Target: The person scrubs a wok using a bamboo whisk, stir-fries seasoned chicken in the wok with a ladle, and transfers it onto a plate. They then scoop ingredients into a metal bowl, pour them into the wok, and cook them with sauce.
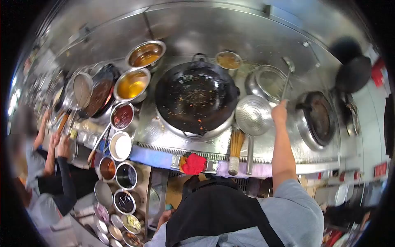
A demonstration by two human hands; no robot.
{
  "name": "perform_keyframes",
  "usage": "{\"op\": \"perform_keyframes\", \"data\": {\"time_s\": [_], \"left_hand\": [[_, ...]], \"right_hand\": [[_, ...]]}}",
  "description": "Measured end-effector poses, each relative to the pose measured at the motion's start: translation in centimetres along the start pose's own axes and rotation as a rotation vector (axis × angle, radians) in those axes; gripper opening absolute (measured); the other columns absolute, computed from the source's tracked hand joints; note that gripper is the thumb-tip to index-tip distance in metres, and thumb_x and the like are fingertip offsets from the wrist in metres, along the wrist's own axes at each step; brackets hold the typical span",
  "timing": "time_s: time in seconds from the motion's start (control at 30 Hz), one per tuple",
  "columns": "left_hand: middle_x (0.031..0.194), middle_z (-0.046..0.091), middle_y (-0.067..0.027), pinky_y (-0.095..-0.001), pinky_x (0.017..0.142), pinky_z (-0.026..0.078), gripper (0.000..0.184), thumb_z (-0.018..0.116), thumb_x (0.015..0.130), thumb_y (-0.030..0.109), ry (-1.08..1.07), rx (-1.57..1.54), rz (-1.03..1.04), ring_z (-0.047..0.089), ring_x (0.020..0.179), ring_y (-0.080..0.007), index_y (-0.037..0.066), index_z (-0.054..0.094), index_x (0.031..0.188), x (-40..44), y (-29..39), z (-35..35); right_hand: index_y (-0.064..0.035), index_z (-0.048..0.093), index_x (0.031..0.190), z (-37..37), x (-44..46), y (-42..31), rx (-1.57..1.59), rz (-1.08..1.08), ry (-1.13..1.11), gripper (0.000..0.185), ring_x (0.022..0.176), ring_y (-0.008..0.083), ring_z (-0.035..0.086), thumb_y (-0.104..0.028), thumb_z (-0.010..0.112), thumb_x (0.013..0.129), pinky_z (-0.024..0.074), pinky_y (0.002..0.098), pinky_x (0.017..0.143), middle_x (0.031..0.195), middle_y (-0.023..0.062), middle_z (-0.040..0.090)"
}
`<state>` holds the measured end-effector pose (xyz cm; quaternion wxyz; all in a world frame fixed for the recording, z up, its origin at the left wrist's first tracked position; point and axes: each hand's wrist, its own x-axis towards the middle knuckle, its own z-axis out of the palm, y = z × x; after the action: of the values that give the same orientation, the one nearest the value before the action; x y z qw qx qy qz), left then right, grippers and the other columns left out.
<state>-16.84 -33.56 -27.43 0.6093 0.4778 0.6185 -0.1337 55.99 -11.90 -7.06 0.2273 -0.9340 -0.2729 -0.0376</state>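
My right hand (279,112) is closed round the handle of a ladle (286,82), whose bowl points away from me over the rim of a steel pot (263,84). Just left of that hand lies a perforated strainer (254,115), its handle toward me. A black wok (196,96) with food bits and an oily sheen sits on the stove in the middle. Low by my waist, my left hand (166,216) looks curled beside something small and teal that I cannot make out. A bamboo brush (236,146) lies between wok and strainer.
Bowls of amber liquid (132,84) and sauce pots (122,116) line the wok's left. A red cloth (193,164) lies on the front edge. Another wok (317,117) stands at right. Co-workers' hands (61,146) work at far left near a wire skimmer (82,90).
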Motion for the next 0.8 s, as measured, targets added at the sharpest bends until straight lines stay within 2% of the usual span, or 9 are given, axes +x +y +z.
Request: {"op": "perform_keyframes", "data": {"time_s": [0.07, 0.13, 0.2, 0.3, 0.57, 0.63, 0.67, 0.77, 0.8], "left_hand": [[0.085, 0.060, -0.0059, -0.0355, 0.062, 0.048, 0.024, 0.060, 0.080, 0.019, 0.013, -0.124, -0.043, 0.059, 0.074, -0.0196, 0.006, 0.058, 0.100, 1.0, 6.7, -3.9], [0.090, 0.061, -0.0066, -0.0368, 0.064, 0.049, 0.026, 0.061, 0.080, 0.021, 0.015, -0.565, 0.195, 0.059, 0.077, -0.0200, 0.007, 0.057, 0.102, 1.3, 14.1, -6.2], [0.090, 0.058, -0.0075, -0.0367, 0.065, 0.048, 0.039, 0.066, 0.076, 0.030, -0.075, -0.889, 0.244, 0.058, 0.078, -0.0219, 0.010, 0.053, 0.107, -0.2, 22.6, -8.5], [0.084, 0.058, -0.0080, -0.0349, 0.061, 0.047, 0.046, 0.058, 0.081, 0.051, -0.191, -1.227, 0.312, 0.057, 0.071, -0.0210, 0.008, 0.054, 0.097, -1.6, 33.0, -9.8], [0.080, 0.055, -0.0065, -0.0396, 0.065, 0.048, 0.040, 0.061, 0.078, 0.049, -0.438, -1.061, 0.223, 0.055, 0.074, -0.0223, 0.013, 0.051, 0.091, 2.4, 43.4, -9.4], [0.078, 0.053, -0.0050, -0.0403, 0.060, 0.048, 0.027, 0.061, 0.078, 0.035, -0.289, -1.103, 0.197, 0.053, 0.070, -0.0228, 0.013, 0.051, 0.092, 4.3, 44.2, -8.8], [0.079, 0.052, -0.0047, -0.0403, 0.059, 0.048, 0.020, 0.059, 0.077, 0.023, -0.240, -1.162, 0.208, 0.053, 0.069, -0.0223, 0.014, 0.051, 0.092, 5.0, 44.3, -8.7], [0.082, 0.052, -0.0057, -0.0404, 0.060, 0.048, 0.020, 0.059, 0.077, 0.023, -0.247, -1.153, 0.258, 0.053, 0.070, -0.0221, 0.013, 0.051, 0.092, 6.5, 44.1, -9.2], [0.081, 0.052, -0.0059, -0.0399, 0.059, 0.048, 0.020, 0.059, 0.077, 0.022, -0.233, -1.154, 0.266, 0.052, 0.070, -0.0219, 0.012, 0.051, 0.093, 7.0, 44.0, -9.4]], "right_hand": [[0.0022, 0.046, 0.119, -1.0, 0.8, 0.4, 0.071, 0.117, -0.033, 0.038, 0.058, 0.0345, 0.062, -0.010, 0.044, 0.084, 0.0498, 0.0407, 0.051, 0.078, 0.0243, 0.062], [-0.0019, 0.052, 0.082, -1.7, 3.0, 1.6, 1.562, 0.770, -0.431, 0.010, 0.046, 0.0222, 0.053, -0.004, 0.043, 0.080, 0.0459, 0.0307, 0.044, 0.061, 0.0113, 0.055], [-0.0020, 0.044, 0.067, -5.1, 3.9, 2.3, 2.294, 0.809, -0.656, 0.010, 0.049, 0.0148, 0.048, 0.001, 0.042, 0.077, 0.0451, 0.0251, 0.043, 0.058, 0.0051, 0.044], [-0.0003, 0.044, 0.067, -9.9, 1.4, -2.3, 2.293, 0.799, -0.542, 0.013, 0.052, 0.0165, 0.048, 0.000, 0.043, 0.079, 0.0468, 0.0250, 0.047, 0.060, 0.0069, 0.045], [0.0004, 0.042, 0.072, -18.4, -11.6, -10.7, 2.609, 0.745, -0.816, 0.011, 0.058, 0.0166, 0.051, 0.002, 0.041, 0.082, 0.0473, 0.0272, 0.055, 0.069, 0.0074, 0.045], [0.0083, 0.040, 0.102, -19.2, -14.7, -11.2, 2.703, 0.781, -0.825, 0.021, 0.059, 0.0162, 0.052, 0.003, 0.041, 0.082, 0.0471, 0.0276, 0.055, 0.072, 0.0082, 0.045], [0.0070, 0.011, 0.133, -20.0, -16.4, -11.6, 2.707, 0.818, -0.820, 0.059, 0.060, 0.0164, 0.052, 0.004, 0.041, 0.082, 0.0470, 0.0280, 0.054, 0.078, 0.0094, 0.045], [0.0003, -0.015, 0.138, -20.2, -20.1, -11.2, 2.716, 0.693, -0.952, 0.080, 0.059, 0.0173, 0.052, 0.004, 0.043, 0.083, 0.0471, 0.0281, 0.053, 0.081, 0.0099, 0.045], [0.0037, 0.003, 0.137, -20.1, -21.0, -10.6, 2.691, 0.774, -0.976, 0.066, 0.060, 0.0156, 0.053, 0.001, 0.044, 0.085, 0.0478, 0.0278, 0.053, 0.084, 0.0094, 0.046]]}}
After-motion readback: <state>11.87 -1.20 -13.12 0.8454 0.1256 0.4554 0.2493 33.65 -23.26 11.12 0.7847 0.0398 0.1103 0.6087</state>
